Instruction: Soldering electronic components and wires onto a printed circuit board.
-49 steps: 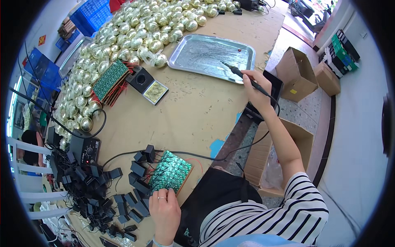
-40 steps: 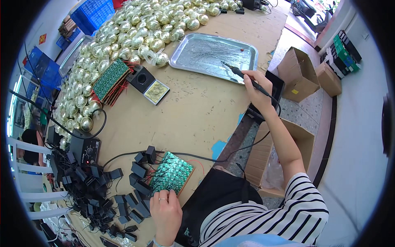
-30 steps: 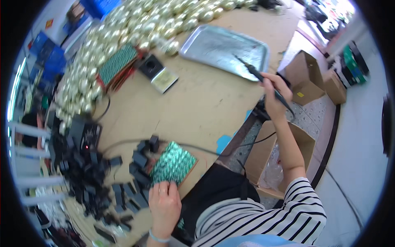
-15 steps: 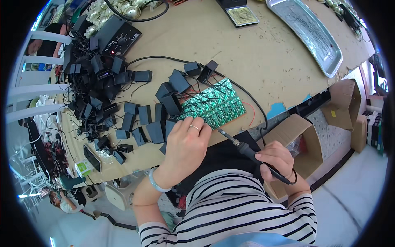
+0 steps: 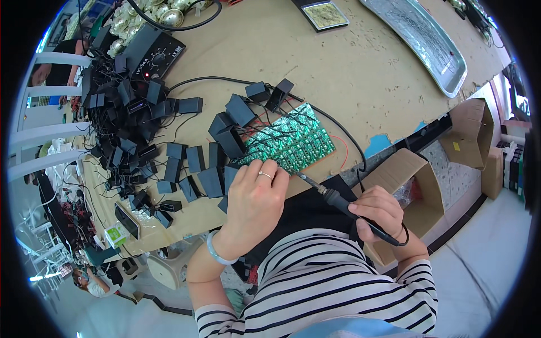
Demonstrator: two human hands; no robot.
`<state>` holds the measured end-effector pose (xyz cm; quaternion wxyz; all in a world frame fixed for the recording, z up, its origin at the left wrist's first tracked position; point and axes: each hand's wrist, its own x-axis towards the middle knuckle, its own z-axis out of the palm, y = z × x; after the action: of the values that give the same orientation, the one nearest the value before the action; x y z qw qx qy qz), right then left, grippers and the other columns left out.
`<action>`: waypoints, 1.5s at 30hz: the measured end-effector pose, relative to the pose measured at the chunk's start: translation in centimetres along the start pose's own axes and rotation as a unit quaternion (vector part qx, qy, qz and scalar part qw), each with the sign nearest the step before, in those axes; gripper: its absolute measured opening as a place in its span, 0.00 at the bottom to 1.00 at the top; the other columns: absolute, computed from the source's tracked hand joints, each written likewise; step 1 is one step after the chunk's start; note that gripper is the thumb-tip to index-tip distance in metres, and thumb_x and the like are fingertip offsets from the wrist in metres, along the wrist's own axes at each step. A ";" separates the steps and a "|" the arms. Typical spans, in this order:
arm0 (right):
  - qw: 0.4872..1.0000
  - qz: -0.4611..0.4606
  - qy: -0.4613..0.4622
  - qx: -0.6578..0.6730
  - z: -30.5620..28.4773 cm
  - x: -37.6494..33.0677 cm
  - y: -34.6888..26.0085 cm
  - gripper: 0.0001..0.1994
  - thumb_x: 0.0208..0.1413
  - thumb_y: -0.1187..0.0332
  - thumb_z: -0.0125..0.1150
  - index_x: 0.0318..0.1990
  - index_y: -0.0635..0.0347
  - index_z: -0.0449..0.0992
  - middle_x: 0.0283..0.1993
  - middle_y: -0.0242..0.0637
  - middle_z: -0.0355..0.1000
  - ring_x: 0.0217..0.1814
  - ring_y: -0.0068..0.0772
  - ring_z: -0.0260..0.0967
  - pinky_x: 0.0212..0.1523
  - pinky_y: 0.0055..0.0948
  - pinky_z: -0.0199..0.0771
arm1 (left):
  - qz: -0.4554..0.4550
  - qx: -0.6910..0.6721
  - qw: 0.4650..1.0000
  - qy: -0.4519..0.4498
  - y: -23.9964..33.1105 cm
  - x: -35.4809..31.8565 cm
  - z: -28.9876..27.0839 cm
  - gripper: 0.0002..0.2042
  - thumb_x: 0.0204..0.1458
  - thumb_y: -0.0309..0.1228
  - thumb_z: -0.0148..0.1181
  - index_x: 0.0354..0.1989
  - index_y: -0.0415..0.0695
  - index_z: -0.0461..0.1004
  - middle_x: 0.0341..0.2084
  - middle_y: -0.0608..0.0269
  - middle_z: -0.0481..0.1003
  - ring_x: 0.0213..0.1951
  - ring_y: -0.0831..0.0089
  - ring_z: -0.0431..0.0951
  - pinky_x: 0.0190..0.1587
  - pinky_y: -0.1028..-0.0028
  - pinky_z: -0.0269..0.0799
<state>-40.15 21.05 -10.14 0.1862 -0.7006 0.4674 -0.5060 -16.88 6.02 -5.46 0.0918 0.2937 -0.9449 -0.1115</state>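
Note:
A soldering iron is gripped in my right hand, its handle slanting up and left. The metal tip is close to the near edge of a green circuit board; whether it touches cannot be made out. My left hand bends over the board's near left corner, fingers closed and their tips hidden, so what they pinch does not show. Thin black and red wires run across the board from several small black boxes along its left side.
Left of the board lies a tangled heap of black boxes beside the dial-fronted soldering station. Farther back are a tip-cleaning tray and a long metal tray. An open cardboard box stands below the table's right edge. The iron's cable loops around the board.
The whole view has shifted slightly. The soldering iron's tip appears a little nearer the board's edge, while my left hand keeps the same closed pose.

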 end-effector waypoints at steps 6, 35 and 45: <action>0.999 0.004 0.045 0.026 -0.4 -0.3 -0.4 0.12 0.50 0.78 0.60 0.43 0.69 0.80 0.34 0.43 0.77 0.30 0.40 0.75 0.33 0.36 0.76 | 0.022 0.000 0.999 0.024 -0.1 0.1 0.2 0.06 0.43 0.22 0.62 0.31 0.39 0.76 0.30 0.58 0.69 0.35 0.63 0.72 0.37 0.66 0.69; 0.988 0.047 0.147 0.004 -1.8 -1.2 -1.6 0.08 0.61 0.73 0.56 0.43 0.65 0.78 0.32 0.41 0.76 0.28 0.39 0.73 0.31 0.35 0.75 | -0.008 0.073 0.997 -0.040 1.1 0.5 -0.8 0.08 0.47 0.23 0.66 0.37 0.39 0.80 0.36 0.60 0.73 0.41 0.59 0.73 0.45 0.61 0.71; 0.987 0.057 0.150 0.000 -1.9 -0.7 -2.0 0.08 0.61 0.72 0.56 0.42 0.65 0.77 0.31 0.42 0.75 0.29 0.40 0.73 0.32 0.36 0.75 | -0.003 0.087 0.995 -0.056 0.8 0.7 -1.1 0.08 0.47 0.22 0.64 0.37 0.38 0.79 0.36 0.59 0.73 0.41 0.59 0.73 0.45 0.64 0.71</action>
<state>-40.95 23.01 -8.29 0.1419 -0.5891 0.5291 -0.5940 -17.58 6.07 -4.09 0.0124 0.2965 -0.9539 -0.0450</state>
